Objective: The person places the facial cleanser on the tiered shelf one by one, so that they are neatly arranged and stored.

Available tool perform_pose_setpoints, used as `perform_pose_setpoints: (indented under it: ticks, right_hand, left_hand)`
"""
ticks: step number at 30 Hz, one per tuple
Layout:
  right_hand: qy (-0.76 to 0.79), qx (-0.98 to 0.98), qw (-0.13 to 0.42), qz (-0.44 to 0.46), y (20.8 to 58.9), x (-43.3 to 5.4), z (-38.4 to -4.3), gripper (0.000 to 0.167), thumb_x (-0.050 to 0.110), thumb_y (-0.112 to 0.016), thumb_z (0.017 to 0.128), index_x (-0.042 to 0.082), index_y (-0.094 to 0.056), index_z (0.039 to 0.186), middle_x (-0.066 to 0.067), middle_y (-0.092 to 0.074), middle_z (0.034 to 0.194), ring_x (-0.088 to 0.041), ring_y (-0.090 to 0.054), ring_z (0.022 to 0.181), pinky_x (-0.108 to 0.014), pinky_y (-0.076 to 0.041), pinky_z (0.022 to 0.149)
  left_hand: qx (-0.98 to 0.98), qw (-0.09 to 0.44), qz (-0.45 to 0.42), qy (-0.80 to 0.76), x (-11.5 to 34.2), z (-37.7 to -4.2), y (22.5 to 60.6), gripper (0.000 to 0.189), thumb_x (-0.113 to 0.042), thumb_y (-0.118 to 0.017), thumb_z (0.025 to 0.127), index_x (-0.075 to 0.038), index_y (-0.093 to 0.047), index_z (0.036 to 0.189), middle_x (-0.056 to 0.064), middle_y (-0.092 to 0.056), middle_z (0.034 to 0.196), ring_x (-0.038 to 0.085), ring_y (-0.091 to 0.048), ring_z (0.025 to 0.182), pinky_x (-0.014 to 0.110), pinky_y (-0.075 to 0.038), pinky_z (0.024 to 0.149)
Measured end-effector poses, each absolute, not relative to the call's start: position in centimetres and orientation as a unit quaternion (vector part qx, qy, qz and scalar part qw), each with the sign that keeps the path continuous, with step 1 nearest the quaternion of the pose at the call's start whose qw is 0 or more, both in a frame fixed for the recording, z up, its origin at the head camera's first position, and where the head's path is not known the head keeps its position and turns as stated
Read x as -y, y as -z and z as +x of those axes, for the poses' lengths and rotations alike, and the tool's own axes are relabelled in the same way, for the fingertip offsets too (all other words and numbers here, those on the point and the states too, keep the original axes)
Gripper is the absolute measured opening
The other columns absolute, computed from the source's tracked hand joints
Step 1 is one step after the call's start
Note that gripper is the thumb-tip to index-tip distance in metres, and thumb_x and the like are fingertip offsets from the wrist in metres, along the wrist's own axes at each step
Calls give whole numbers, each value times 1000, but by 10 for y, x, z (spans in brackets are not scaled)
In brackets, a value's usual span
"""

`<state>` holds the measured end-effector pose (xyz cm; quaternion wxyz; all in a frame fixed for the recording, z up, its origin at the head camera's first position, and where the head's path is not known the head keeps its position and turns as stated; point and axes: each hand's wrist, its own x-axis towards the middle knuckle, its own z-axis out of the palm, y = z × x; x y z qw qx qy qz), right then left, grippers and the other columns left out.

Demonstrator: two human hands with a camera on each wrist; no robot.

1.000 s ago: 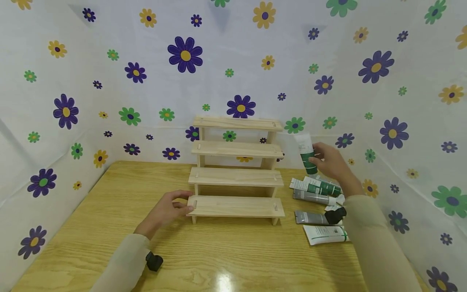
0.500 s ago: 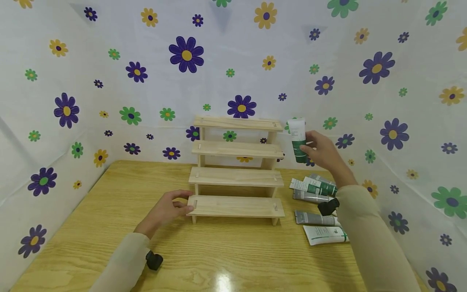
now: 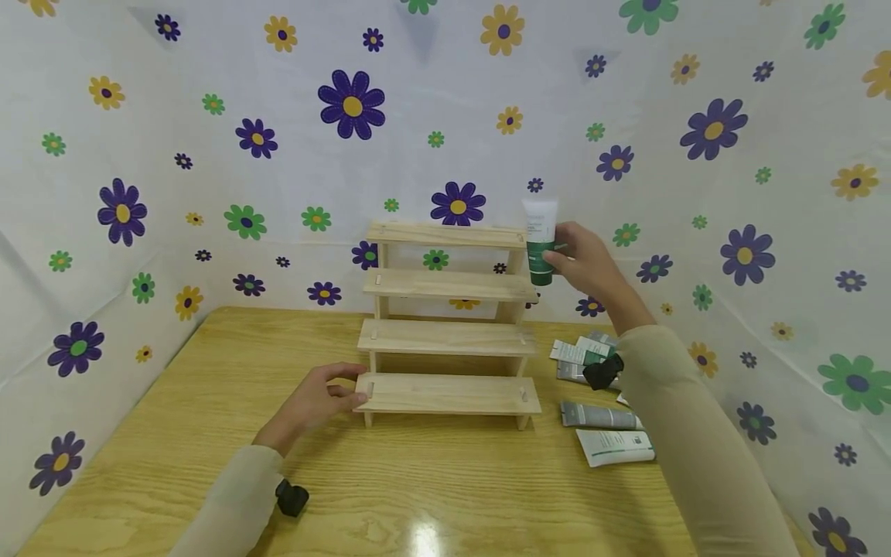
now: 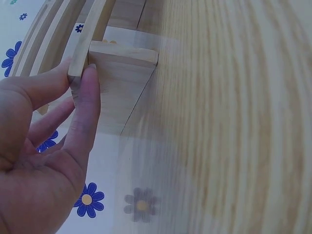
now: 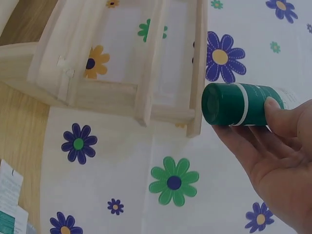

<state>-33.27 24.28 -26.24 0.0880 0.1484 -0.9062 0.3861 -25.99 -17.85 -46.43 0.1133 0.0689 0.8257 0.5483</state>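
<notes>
A four-step wooden shelf (image 3: 448, 393) stands on the table. My left hand (image 3: 316, 402) pinches the left end of its lowest board (image 4: 92, 36), thumb on one face and a finger on the other. My right hand (image 3: 585, 255) holds a white and green squeeze tube (image 3: 540, 244) upright, cap down, in the air at the right end of the top board (image 3: 445, 234). In the right wrist view, the tube's green cap (image 5: 219, 105) is close to the edge of that board; whether they touch I cannot tell.
Right of the shelf lie several more tubes: a white one (image 3: 616, 447), a grey one (image 3: 599, 415) and a small pile (image 3: 574, 352), partly hidden by my right sleeve (image 3: 668, 387). A flower-printed cloth (image 3: 278, 178) hangs behind and at the sides of the table (image 3: 390, 487).
My right hand has carried the tube up and to the left, from above the pile to the top board, turning it more upright. The left hand stays on the lowest board.
</notes>
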Motion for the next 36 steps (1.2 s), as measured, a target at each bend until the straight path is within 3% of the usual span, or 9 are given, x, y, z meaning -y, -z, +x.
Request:
perform_pose_setpoints:
  ticks: [24, 36]
  right_hand:
    - [-481, 862, 49, 155, 249, -189, -362, 48, 5, -55, 106, 0, -38, 150, -22, -51, 151, -41, -55, 137, -55, -52, 109]
    - [-479, 862, 58, 153, 254, -176, -370, 46, 7, -56, 105, 0, -41, 148, -22, -55, 145, -38, -59, 130, -53, -56, 104]
  left_hand:
    - [-829, 114, 78, -542, 179, -261, 463, 52, -15, -74, 96, -8, -56, 145, 20, -55, 148, 22, -72, 107, 34, -63, 85]
    - [-824, 117, 93, -547, 182, -261, 463, 55, -18, -75, 96, -9, -55, 146, 20, -56, 147, 17, -72, 98, 35, -62, 84]
